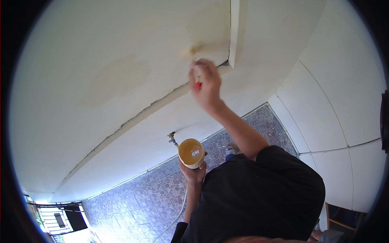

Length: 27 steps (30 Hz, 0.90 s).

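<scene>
My right hand [207, 83] is raised against the off-white wall [133, 36], its fingers closed round a paintbrush [196, 50]. Motion smears the brush; its tan bristles are at the wall, and a red bit of its handle shows by my palm. Damp-looking, darker patches [115, 80] mark the wall to the left and above the brush. Lower down, my left hand [195, 173] grips a round white tub [195, 165] from beneath and the side. The tub's inside is yellowish, with a whitish patch in it that may be paint or a reflection.
A rough-edged ledge [152, 108] runs slantwise across the wall, meeting an upright strip [234, 34] near my right hand. A brass tap [172, 137] juts out close to the tub. Stone-patterned tiles [154, 192] cover the floor, where a thin pale hose [178, 216] lies. White panels [324, 113] stand at right.
</scene>
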Available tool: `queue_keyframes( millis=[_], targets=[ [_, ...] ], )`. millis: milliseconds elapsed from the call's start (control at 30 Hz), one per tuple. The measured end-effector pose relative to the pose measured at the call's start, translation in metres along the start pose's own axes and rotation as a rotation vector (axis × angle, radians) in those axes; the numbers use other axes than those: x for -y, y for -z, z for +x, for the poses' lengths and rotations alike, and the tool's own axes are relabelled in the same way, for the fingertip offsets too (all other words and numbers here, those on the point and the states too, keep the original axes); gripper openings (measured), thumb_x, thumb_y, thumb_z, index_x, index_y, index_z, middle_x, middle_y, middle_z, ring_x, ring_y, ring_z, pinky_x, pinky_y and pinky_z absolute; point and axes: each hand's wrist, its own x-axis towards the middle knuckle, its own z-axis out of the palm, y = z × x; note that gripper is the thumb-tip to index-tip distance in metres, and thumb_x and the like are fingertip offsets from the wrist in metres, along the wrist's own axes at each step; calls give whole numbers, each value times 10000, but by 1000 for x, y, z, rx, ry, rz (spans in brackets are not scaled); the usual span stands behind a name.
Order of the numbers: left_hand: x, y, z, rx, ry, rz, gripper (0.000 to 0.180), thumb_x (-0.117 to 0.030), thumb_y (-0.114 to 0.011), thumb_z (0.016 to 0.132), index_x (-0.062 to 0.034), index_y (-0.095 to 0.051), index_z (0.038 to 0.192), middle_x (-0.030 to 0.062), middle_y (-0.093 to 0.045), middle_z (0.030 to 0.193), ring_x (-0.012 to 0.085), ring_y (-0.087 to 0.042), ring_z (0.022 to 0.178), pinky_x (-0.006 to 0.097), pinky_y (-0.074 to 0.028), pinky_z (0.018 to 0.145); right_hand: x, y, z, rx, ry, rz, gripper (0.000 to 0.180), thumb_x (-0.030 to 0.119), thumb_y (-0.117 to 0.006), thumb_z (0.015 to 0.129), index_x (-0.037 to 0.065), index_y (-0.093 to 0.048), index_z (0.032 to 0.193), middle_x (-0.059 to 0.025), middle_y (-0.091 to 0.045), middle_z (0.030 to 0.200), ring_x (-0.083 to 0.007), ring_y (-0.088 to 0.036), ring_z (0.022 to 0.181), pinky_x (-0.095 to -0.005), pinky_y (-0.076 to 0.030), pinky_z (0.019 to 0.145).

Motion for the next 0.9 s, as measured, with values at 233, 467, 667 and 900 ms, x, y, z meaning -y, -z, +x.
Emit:
queue_keyframes(
  millis=[233, 467, 667, 900],
  targets=[
    [-2, 2, -1, -34, -27, 20, 580, -517, -398, 1000, -92, -564, 1359, 162, -667, 1216, 356, -678, 962, 252, -465, 441, 14, 31, 19, -77, -17, 71, 177, -111, -700, 835, -11, -630, 963, -138, -639, 958, -307, -644, 811, -392, -527, 696],
    [1, -5, 0, -54, -9, 21, 579, -520, -396, 999, -99, -566, 1358, 161, -670, 1212, 362, -682, 963, 247, -450, 441, 13, 2, 22, 16, -39, -34, 164, -60, -695, 832, -9, -602, 957, -178, -603, 985, -355, -648, 869, -429, -544, 741],
    [-4, -1, 0, -60, -21, 60, 559, -502, -398, 998, -110, -566, 1359, 152, -672, 1207, 365, -681, 961, 248, -448, 434, 42, 9, 12, 91, -79, 283, 172, -90, -690, 807, 12, -617, 925, -144, -613, 902, -329, -639, 816, -409, -505, 673],
    [0, -8, -1, -41, 7, 14, 593, -541, -313, 1048, -88, -549, 1350, 140, -676, 1118, 361, -706, 936, 275, -448, 431, -16, 23, 66, -203, -94, -190, 181, -86, -707, 818, 14, -657, 961, -129, -577, 895, -290, -613, 745, -393, -501, 609]
  ],
)
